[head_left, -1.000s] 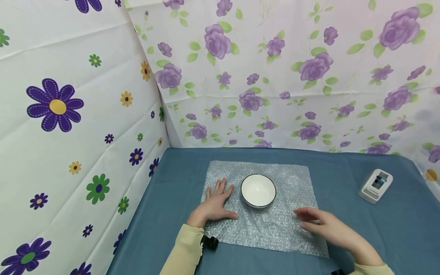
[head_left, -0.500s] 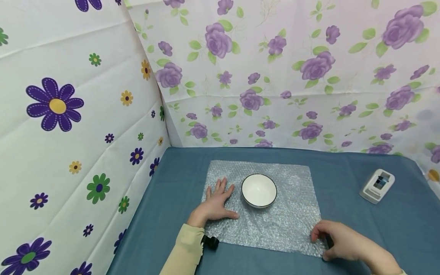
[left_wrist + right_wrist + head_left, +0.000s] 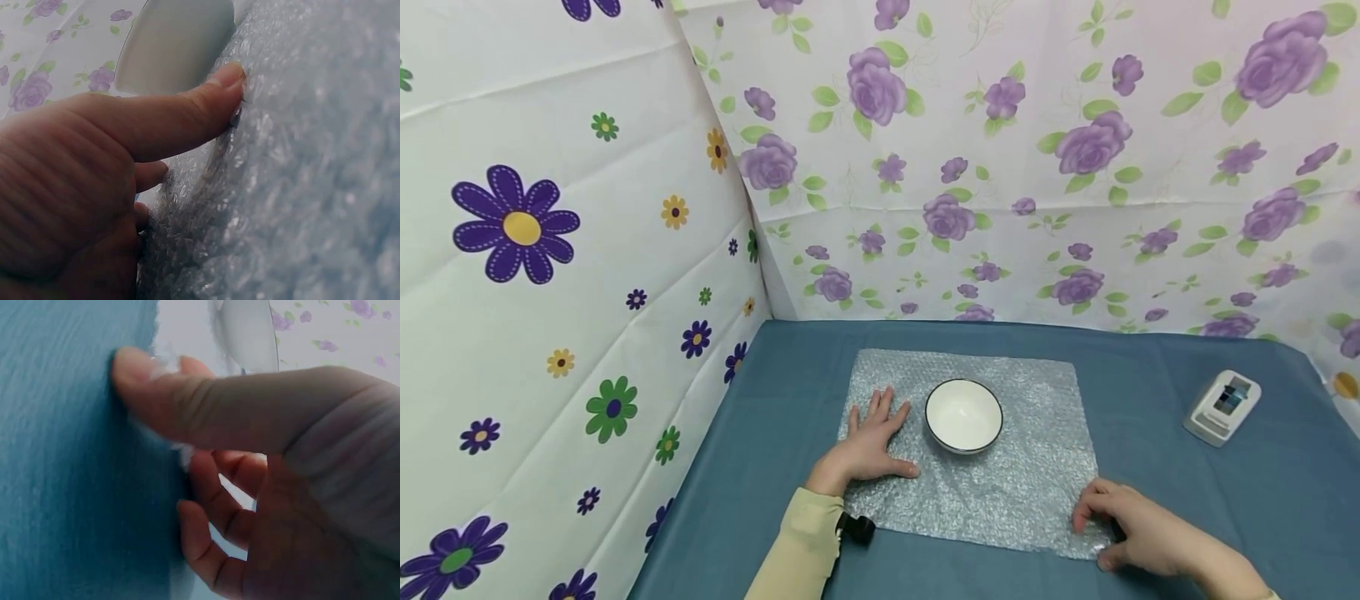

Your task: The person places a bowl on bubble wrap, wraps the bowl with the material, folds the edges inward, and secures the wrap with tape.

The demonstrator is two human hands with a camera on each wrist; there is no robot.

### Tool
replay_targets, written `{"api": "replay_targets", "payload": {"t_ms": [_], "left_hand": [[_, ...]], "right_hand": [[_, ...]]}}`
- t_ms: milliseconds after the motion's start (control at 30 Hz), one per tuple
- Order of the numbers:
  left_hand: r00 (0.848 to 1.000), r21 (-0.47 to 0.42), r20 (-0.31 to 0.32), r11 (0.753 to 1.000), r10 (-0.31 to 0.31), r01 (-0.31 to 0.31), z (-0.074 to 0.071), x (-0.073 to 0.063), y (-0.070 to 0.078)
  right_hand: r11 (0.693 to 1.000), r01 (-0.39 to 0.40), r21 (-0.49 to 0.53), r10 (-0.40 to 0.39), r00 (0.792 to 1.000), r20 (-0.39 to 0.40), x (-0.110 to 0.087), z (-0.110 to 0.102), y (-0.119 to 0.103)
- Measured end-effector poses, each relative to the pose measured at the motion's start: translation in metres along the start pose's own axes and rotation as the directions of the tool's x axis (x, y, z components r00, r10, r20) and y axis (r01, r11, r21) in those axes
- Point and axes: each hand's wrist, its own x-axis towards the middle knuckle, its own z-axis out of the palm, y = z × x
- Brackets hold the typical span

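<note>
A sheet of bubble wrap (image 3: 1000, 500) lies flat on the table, and a white bowl with a dark rim (image 3: 964, 415) stands upright on it. My left hand (image 3: 868, 450) rests on the sheet's left part with fingers spread, to the left of the bowl. In the left wrist view its thumb (image 3: 187, 119) lies against the bubbles, the bowl (image 3: 181, 47) just beyond. My right hand (image 3: 1138, 529) is at the sheet's near right corner, fingers curled and thumb at the edge. The right wrist view shows the wrap's edge (image 3: 181, 325) running in between thumb and fingers.
The table has a blue cloth (image 3: 790, 392). At the right stands a small white box-like object with a dark window (image 3: 1222, 407). Flower-patterned curtains (image 3: 925, 167) hang behind and along the left side. A black strap (image 3: 856, 529) is on the left wrist.
My right hand has moved right and nearer, from above the sheet to its near right corner, with a slight shift left since. The left hand and bowl have stayed put.
</note>
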Motion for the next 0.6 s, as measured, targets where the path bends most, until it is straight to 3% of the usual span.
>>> {"api": "replay_targets", "payload": {"t_ms": [333, 467, 600], "left_hand": [[1.000, -0.011, 0.003, 1.000, -0.004, 0.004, 0.001, 0.000, 0.000], [1.000, -0.013, 0.005, 1.000, -0.008, 0.008, 0.001, 0.000, 0.000], [1.000, -0.013, -0.001, 1.000, -0.005, 0.005, 0.000, 0.000, 0.000]], "right_hand": [[0.970, 0.164, 0.178, -0.165, 0.986, -0.007, -0.003, -0.002, 0.016], [0.966, 0.168, 0.199, -0.169, 0.986, -0.010, -0.002, -0.004, 0.019], [0.965, 0.122, 0.231, -0.120, 0.993, -0.022, -0.002, -0.004, 0.018]]}}
